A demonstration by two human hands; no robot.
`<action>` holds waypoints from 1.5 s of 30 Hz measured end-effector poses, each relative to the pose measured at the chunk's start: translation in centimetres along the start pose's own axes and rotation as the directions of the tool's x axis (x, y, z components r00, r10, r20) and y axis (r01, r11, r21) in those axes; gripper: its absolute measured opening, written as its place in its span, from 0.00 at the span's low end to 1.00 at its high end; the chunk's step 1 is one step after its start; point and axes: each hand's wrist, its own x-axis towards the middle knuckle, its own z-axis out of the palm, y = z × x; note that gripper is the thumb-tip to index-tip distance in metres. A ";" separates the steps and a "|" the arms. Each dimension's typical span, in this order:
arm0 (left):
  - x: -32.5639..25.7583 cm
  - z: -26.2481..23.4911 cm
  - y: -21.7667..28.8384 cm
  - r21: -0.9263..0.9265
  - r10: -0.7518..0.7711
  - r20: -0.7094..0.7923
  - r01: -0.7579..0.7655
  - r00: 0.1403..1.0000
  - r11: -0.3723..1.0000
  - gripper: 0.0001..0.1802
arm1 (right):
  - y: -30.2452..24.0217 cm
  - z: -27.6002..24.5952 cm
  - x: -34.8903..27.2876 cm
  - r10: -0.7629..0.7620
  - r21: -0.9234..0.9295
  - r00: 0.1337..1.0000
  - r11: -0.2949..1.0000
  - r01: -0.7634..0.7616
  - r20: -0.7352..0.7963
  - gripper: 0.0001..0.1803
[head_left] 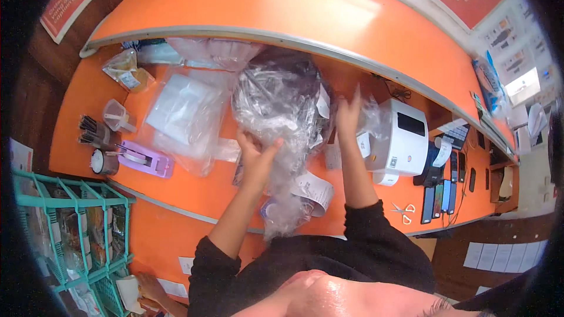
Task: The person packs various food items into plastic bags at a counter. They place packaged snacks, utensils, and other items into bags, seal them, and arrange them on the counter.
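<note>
A large crumpled clear plastic bag (pixel 264 91) with dark contents lies at the middle of the orange counter. My left hand (pixel 257 155) is at its near side, thumb and fingers closed on the loose plastic. My right hand (pixel 348 114) is just right of the bag, its fingers drawn together around a thin pale edge. What that edge belongs to is unclear; a piece of clear plastic (pixel 371 118) sits beside the hand. Bunched plastic trails toward me, beside a curled printed paper strip (pixel 314 192).
A white label printer (pixel 401 138) stands right, near orange-handled scissors (pixel 404 212) and several phones (pixel 437 199). Left are a purple tape dispenser (pixel 144 159), stacked plastic bags (pixel 185 111) and green baskets (pixel 76 223). An orange shelf (pixel 282 6) overhangs the back. Another person's hand (pixel 154 289) shows lower left.
</note>
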 end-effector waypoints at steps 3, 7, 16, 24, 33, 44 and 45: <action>-0.3 0.1 -0.5 0.034 -0.081 -0.056 0.083 0.995 0.996 0.51 | -9.0 -4.4 -3.5 -0.508 0.078 0.781 0.852 0.518 0.364 0.26; -0.1 0.0 0.7 -0.239 -0.264 0.084 0.276 0.961 0.931 0.51 | -12.9 -4.6 -6.2 -0.423 0.011 0.646 0.841 0.541 0.635 0.29; 1.3 0.4 3.0 0.758 0.592 0.134 -0.467 0.795 0.456 0.45 | -13.6 -3.6 -6.3 -0.491 -0.002 0.556 0.748 0.663 0.670 0.29; 10.6 1.4 7.3 0.802 -0.309 0.598 -0.546 0.740 0.243 0.33 | -12.2 -3.8 -5.4 -0.616 0.195 0.490 0.723 0.663 0.617 0.22; 9.3 1.5 4.3 0.795 -0.240 0.594 -0.606 0.768 0.028 0.34 | -10.5 -4.1 -3.7 -0.737 0.389 0.334 0.619 0.682 0.587 0.18; 8.3 4.6 4.6 0.914 -0.215 0.382 -0.402 0.899 -0.059 0.32 | -11.0 -3.2 -4.0 -0.788 0.355 0.223 0.484 0.800 0.573 0.11; 8.3 4.8 4.7 0.925 -0.226 0.353 -0.375 0.908 -0.060 0.32 | -10.9 -3.2 -4.3 -0.780 0.346 0.237 0.498 0.795 0.579 0.12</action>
